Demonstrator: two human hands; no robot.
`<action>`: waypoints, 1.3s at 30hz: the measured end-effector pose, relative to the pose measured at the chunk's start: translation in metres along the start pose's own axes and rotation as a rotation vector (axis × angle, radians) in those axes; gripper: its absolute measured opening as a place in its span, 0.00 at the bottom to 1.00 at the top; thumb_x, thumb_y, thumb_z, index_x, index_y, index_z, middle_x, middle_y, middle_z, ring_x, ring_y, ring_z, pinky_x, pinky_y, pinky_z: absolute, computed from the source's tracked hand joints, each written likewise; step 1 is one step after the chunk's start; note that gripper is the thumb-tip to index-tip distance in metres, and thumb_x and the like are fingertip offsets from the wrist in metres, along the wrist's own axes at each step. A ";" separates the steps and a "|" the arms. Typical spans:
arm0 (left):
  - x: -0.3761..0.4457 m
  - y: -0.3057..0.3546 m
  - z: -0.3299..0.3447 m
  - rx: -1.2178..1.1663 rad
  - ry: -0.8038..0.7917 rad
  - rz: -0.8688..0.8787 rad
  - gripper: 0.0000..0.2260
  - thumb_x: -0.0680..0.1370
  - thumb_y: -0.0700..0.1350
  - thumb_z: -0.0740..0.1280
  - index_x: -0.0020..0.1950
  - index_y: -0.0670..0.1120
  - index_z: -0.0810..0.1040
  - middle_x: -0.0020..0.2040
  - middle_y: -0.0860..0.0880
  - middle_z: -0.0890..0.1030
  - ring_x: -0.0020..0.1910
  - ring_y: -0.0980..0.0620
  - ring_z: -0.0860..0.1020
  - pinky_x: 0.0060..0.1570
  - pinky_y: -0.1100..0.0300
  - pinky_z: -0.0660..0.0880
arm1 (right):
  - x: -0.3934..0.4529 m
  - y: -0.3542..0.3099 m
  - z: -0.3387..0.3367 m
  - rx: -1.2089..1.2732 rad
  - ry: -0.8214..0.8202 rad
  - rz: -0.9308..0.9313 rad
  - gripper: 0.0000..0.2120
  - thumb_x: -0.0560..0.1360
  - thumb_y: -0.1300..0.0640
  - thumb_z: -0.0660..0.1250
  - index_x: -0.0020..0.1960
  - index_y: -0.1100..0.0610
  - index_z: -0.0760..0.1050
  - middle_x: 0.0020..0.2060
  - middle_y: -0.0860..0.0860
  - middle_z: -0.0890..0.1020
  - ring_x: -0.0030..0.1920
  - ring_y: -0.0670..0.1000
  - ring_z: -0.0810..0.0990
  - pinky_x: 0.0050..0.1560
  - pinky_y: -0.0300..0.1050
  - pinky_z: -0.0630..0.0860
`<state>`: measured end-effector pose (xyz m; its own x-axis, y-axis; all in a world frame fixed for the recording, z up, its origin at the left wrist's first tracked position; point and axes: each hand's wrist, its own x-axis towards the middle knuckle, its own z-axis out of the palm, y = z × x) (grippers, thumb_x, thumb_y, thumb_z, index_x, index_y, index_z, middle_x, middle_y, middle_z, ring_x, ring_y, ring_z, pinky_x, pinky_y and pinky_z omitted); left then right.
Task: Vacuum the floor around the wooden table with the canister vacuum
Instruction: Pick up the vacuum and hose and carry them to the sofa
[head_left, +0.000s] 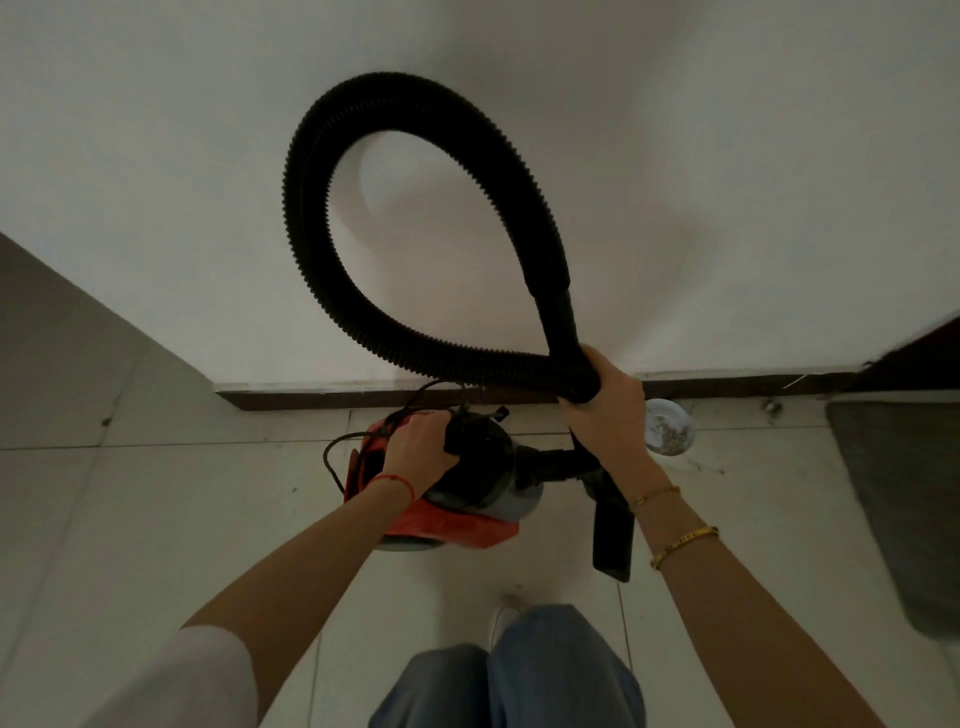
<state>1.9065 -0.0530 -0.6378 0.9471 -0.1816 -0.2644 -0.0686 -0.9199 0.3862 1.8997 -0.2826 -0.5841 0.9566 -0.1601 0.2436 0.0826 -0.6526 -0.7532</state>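
A red and black canister vacuum stands on the tiled floor close to a white wall. My left hand grips the black handle on top of the canister. My right hand grips the ribbed black hose, holding two parts of it together where it crosses itself, so the hose forms a tall loop against the wall. A flat black nozzle hangs below my right hand beside the canister. A thin black power cord lies bunched behind the canister. The wooden table is out of view.
A dark baseboard runs along the wall. A round floor drain sits on the tiles to the right of the vacuum. A grey mat or cloth lies at the right edge. My legs in jeans are at the bottom.
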 end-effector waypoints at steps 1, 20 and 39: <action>-0.011 0.012 -0.022 -0.009 0.006 -0.008 0.12 0.72 0.45 0.69 0.54 0.46 0.77 0.50 0.47 0.81 0.50 0.46 0.79 0.50 0.53 0.78 | 0.004 -0.020 -0.019 0.016 0.002 0.006 0.21 0.68 0.63 0.71 0.60 0.56 0.77 0.43 0.54 0.85 0.42 0.53 0.82 0.42 0.43 0.78; -0.169 0.243 -0.375 -0.051 0.064 0.120 0.10 0.71 0.43 0.67 0.52 0.47 0.78 0.44 0.51 0.82 0.45 0.50 0.80 0.42 0.66 0.70 | 0.051 -0.315 -0.363 0.030 0.128 0.039 0.21 0.68 0.62 0.73 0.60 0.54 0.77 0.39 0.41 0.80 0.38 0.41 0.78 0.42 0.23 0.70; -0.187 0.292 -0.375 0.048 -0.130 0.579 0.04 0.71 0.42 0.67 0.45 0.46 0.77 0.38 0.52 0.80 0.38 0.53 0.79 0.42 0.59 0.78 | -0.080 -0.359 -0.418 -0.052 0.514 0.314 0.19 0.68 0.62 0.72 0.57 0.51 0.77 0.39 0.44 0.82 0.40 0.44 0.82 0.45 0.44 0.80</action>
<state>1.8267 -0.1578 -0.1443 0.7054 -0.6967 -0.1303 -0.5794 -0.6726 0.4603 1.6766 -0.3445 -0.0777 0.6741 -0.6798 0.2888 -0.2075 -0.5495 -0.8093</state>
